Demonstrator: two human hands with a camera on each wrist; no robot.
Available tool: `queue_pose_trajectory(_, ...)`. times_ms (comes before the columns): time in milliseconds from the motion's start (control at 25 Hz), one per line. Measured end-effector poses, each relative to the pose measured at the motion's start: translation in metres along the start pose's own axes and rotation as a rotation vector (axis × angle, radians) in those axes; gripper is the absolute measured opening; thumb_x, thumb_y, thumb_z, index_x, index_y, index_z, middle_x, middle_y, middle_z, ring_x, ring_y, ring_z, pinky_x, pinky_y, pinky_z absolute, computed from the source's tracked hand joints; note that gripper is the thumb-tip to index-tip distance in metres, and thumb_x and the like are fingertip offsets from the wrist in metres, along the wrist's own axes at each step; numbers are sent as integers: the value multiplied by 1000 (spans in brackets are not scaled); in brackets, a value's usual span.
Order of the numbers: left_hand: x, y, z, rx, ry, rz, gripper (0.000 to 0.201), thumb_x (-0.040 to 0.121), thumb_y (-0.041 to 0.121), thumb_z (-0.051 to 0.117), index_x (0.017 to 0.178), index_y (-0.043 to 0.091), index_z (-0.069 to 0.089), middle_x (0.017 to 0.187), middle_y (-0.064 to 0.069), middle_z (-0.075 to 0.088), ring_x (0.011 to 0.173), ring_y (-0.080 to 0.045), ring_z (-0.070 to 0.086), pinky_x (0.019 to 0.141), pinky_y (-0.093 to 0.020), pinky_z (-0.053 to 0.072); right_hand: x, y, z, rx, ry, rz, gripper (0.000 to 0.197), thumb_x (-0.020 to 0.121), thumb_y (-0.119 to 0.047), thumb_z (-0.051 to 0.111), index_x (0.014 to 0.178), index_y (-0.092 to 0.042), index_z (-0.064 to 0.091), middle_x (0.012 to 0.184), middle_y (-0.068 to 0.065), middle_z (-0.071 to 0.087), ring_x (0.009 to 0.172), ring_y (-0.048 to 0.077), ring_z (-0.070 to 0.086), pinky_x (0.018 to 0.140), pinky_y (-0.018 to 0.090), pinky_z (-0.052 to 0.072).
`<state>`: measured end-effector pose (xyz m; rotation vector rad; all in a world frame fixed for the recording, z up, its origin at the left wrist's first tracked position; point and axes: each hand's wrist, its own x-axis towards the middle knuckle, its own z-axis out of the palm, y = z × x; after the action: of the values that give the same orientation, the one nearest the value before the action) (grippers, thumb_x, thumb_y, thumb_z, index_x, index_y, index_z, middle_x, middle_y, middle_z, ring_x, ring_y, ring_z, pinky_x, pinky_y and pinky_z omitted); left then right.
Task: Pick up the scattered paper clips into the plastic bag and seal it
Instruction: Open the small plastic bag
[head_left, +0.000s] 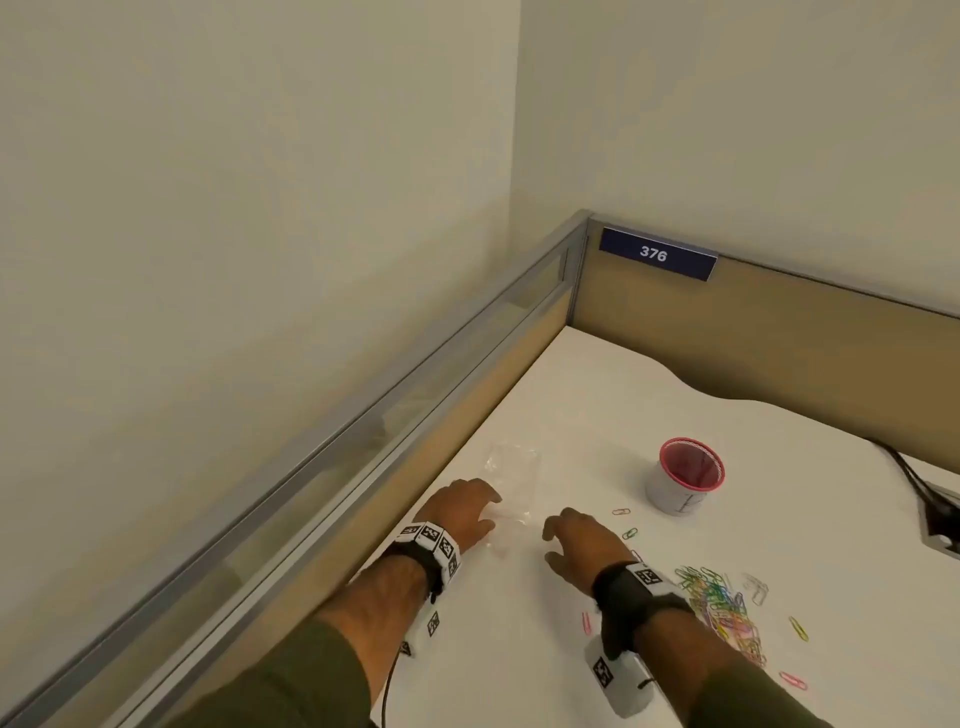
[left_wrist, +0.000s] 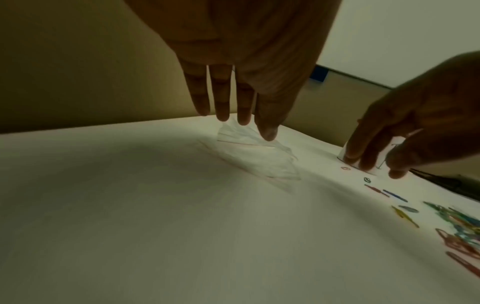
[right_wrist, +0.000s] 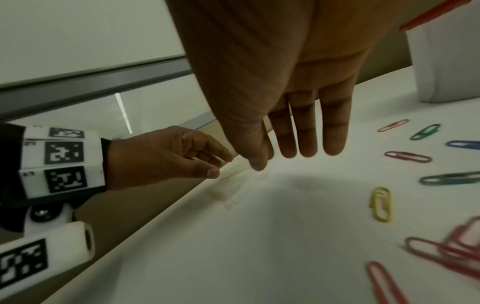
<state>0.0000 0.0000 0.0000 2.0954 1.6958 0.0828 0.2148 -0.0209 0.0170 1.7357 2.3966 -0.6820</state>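
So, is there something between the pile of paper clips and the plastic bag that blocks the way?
Nothing fixed does. Between the paper clip pile and the plastic bag lies only bare table and the right hand. The cup stands off to the side.

White counter (head_left: 597, 410). Clear plastic bag (head_left: 514, 483) near its left edge; red-rimmed cup (head_left: 683, 480) toward the middle; coloured paper clips (head_left: 722, 603) heaped and scattered at the near right; black cable (head_left: 909, 475) at right edge.
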Motion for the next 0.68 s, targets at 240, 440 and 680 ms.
queue_pose_trajectory(240, 31, -1, -2, 168, -84, 54, 46, 95, 37, 61, 139, 26, 52, 140, 2, 55, 128, -23, 52, 111, -36, 37, 38, -13, -2, 22, -7, 38, 40, 90, -29, 56, 129, -25, 48, 129, 3, 50, 120, 24, 49, 97, 36, 47)
queue_pose_trajectory(440, 42, -5, 1, 232, -74, 76, 32, 97, 30, 56, 127, 21, 64, 130, 0, 60, 115, -25, 59, 101, -37, 45, 60, -17, 3, 11, -19, 55, 43, 91, -26, 57, 133, -25, 46, 131, 5, 50, 120, 25, 49, 98, 37, 47)
queue_pose_trajectory(680, 50, -4, -7, 71, 84, 65, 25, 99, 32, 51, 108, 20, 72, 111, 0, 64, 99, -21, 62, 80, -37, 54, 63, -13, -3, 185, 135, 76, 44, 91, -30, 57, 134, -26, 45, 133, 2, 48, 117, 23, 53, 98, 33, 48)
